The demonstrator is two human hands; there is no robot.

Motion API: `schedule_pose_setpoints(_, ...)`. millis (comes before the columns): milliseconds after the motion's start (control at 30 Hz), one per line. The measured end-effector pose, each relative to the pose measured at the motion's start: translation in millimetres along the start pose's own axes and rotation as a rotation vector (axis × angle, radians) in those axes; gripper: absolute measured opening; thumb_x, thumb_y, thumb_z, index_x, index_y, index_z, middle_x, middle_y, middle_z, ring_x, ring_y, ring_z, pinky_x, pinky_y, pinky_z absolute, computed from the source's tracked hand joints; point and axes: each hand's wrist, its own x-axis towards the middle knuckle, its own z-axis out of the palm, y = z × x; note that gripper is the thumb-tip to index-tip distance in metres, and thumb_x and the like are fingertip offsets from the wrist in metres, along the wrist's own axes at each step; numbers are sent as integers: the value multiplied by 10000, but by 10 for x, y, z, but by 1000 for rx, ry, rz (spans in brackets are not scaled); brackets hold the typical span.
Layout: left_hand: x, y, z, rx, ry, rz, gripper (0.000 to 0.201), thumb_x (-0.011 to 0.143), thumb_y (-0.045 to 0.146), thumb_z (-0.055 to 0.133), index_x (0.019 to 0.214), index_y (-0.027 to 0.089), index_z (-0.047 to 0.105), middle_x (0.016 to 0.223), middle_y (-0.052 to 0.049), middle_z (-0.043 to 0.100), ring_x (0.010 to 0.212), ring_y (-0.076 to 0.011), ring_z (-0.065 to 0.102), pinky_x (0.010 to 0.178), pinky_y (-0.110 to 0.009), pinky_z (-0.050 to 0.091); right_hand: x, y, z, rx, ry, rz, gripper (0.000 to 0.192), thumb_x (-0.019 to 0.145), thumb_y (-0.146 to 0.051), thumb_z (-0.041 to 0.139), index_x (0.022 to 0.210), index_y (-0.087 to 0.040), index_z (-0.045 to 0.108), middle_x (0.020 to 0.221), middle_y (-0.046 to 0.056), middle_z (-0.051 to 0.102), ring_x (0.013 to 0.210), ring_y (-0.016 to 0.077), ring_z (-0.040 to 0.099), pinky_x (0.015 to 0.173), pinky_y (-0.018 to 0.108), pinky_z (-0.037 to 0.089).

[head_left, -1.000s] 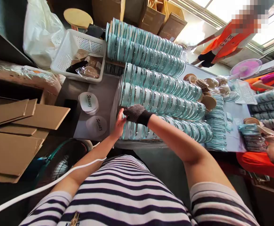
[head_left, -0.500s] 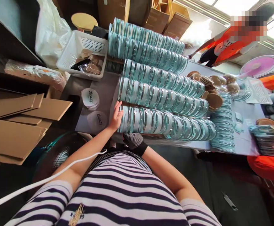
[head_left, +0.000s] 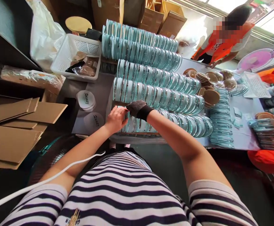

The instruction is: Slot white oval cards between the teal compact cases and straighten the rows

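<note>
Long rows of round teal-rimmed discs stand on edge on a grey table (head_left: 102,89). My bare left hand (head_left: 115,119) curls around the near end of the closest row (head_left: 181,123). My right hand (head_left: 137,108), in a dark mesh glove, rests on top of that same end, its fingertips meeting my left hand's. A pale teal disc (head_left: 122,109) shows between the two hands at the row's end. The second row (head_left: 155,94) runs just beyond my gloved hand.
Two white round "Beauty" labels (head_left: 86,99) lie left of the rows, with a white basket (head_left: 75,51) behind. Cardboard sheets (head_left: 21,116) sit far left. Flat disc stacks (head_left: 221,125) and brown puffs (head_left: 209,78) lie right. A person in orange (head_left: 221,44) stands by a pink fan (head_left: 255,59).
My gloved right hand dropped below the table edge, then came back up onto the end of the nearest row. My left hand went from flat against the row's end to curled around it.
</note>
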Motion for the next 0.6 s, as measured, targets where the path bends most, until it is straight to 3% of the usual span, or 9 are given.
schedule_pose_setpoints(67,9,30,-31,-14,-15,-10,447,875,354,497,1284,209,603,1364,-113,582,1312,-303,480,1212,-499,174,-308,-139,172,56,68,55,329,908,-332,473,1122,-194,681,1015,133,726,953,283,684,770,356,509)
schedule_pose_setpoints(167,24,81,-74,-16,-34,-22,424,875,330,494,1265,227,625,1367,-91,591,1306,-299,489,1210,-496,175,-719,-428,575,156,33,147,393,962,-371,360,1152,-223,670,976,104,735,875,246,695,709,309,500)
schedule_pose_setpoints(333,11,92,-110,-18,-27,-28,422,870,311,510,1268,232,626,1370,-80,591,1305,-290,496,1210,-486,185,-908,-807,1171,224,-21,169,410,978,-358,327,1188,-344,679,1046,47,735,949,186,690,741,254,504)
schedule_pose_setpoints(433,10,124,-147,14,-22,-17,421,878,310,516,1277,228,620,1394,-89,571,1365,-307,435,1217,-515,137,-958,-694,1158,275,47,209,423,998,-389,310,1215,-342,670,1088,42,728,997,181,679,783,253,503)
schedule_pose_setpoints(533,65,233,-136,43,-34,38,482,871,375,566,1332,235,585,1479,-97,485,1458,-336,283,1217,-558,30,-986,-271,866,271,175,345,478,1017,-401,248,1228,-270,657,1140,86,708,1005,203,671,809,280,494)
schedule_pose_setpoints(600,126,317,-68,37,-83,93,576,856,442,598,1390,234,536,1516,-106,436,1470,-342,254,1216,-555,26,-876,73,607,213,224,439,435,997,-393,317,1180,-226,675,1123,121,706,1002,236,668,801,303,492)
